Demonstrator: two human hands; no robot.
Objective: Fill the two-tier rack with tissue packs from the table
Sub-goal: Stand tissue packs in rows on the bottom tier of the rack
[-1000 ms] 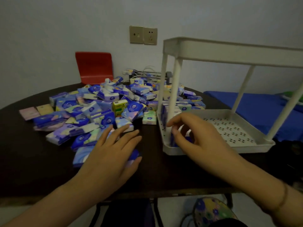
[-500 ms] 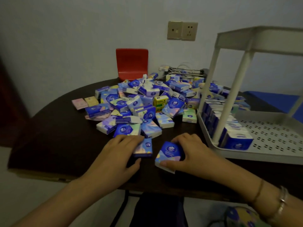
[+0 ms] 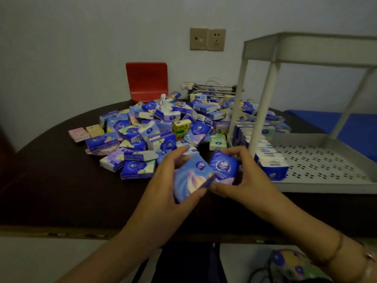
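My left hand [image 3: 167, 188] grips a blue and lilac tissue pack [image 3: 191, 178] lifted above the dark table [image 3: 51, 180]. Beside it, my right hand [image 3: 242, 180] holds a dark blue tissue pack [image 3: 223, 166]; the two packs touch at their edges. The white two-tier rack [image 3: 326, 180] stands at the right. A row of packs [image 3: 263, 152] stands on edge along the left side of its lower tier. A big heap of tissue packs [image 3: 163, 131] covers the table behind my hands.
A red chair back [image 3: 146, 80] and a wall socket [image 3: 207, 38] are behind the table. A wire rack with cables [image 3: 212, 88] lies at the far edge. A blue surface [image 3: 355, 127] is to the right. A patterned bag [image 3: 295, 266] sits below the table edge.
Both hands have lifted their packs off the table and brought them together. A second ago the right hand was at the rack's lower tier and the left lay on packs.
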